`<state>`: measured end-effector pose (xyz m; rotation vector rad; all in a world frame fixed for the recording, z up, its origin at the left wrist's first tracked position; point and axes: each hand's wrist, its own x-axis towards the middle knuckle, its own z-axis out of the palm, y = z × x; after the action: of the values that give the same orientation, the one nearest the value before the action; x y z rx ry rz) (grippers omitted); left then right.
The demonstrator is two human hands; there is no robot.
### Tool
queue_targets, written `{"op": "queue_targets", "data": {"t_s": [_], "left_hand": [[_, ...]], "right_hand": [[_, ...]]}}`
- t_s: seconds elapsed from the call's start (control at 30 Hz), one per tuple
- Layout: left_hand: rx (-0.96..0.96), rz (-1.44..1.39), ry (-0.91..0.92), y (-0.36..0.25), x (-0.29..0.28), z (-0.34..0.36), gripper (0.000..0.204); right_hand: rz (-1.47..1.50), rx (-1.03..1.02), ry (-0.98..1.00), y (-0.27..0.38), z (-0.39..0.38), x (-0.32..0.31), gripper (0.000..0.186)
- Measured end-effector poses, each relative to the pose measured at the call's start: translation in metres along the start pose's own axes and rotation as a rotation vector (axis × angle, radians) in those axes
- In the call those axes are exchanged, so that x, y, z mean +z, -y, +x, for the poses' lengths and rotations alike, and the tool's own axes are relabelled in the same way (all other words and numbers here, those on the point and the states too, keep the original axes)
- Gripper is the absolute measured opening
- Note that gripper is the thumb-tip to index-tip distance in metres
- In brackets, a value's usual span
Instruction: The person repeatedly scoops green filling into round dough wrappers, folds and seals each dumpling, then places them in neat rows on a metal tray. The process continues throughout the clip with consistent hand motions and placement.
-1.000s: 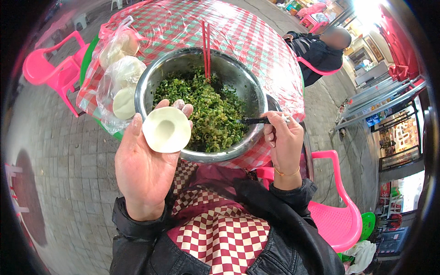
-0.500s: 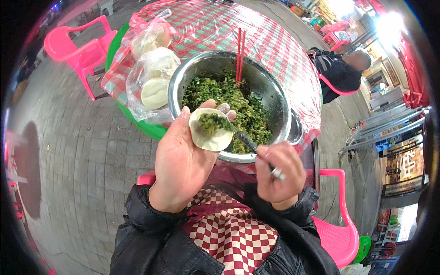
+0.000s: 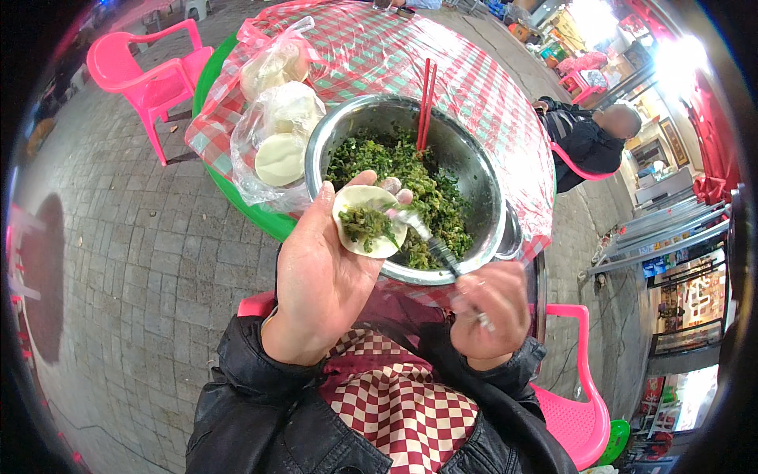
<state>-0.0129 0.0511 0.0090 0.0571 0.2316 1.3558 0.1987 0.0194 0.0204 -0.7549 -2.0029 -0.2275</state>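
My left hand [image 3: 317, 292] cradles a round pale dough wrapper [image 3: 355, 241] with a mound of chopped green filling [image 3: 365, 223] on it, fingers curled underneath. My right hand [image 3: 489, 308], smeared by motion, is closed on a black-and-silver utensil [image 3: 437, 251], whose tip reaches the wrapper. Behind both hands is a wide steel bowl [image 3: 496, 170] of the same filling [image 3: 438, 189], with a pair of red chopsticks [image 3: 426, 95] standing in it. Left of the bowl, clear plastic bags [image 3: 280, 103] hold pale stacked wrappers [image 3: 278, 158].
The round table [image 3: 371, 55] has a checked, plastic-covered cloth and green rim. Pink chairs [image 3: 150, 83] stand at the left, and another [image 3: 576, 419] near right. A seated person [image 3: 580, 150] in dark clothing is at the right. Beyond are metal bars [image 3: 647, 237] and lit shopfronts.
My left hand has moved right, and the bare wrapper now carries filling. My right hand has brought the utensil from the bowl to the wrapper and down toward me. The view has shifted.
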Motion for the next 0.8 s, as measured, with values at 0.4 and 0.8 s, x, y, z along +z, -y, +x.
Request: {"op": "queue_targets", "data": {"t_s": [0.4, 0.8], "left_hand": [[0.09, -0.036, 0.022, -0.004, -0.006, 0.001, 0.053], [-0.012, -0.052, 0.053, 0.001, -0.007, 0.002, 0.053]], "right_hand": [[0.246, 0.981, -0.11, -0.039, -0.013, -0.006, 0.017], [0.571, 0.991, -0.43, -0.028, -0.009, -0.022, 0.015]]}}
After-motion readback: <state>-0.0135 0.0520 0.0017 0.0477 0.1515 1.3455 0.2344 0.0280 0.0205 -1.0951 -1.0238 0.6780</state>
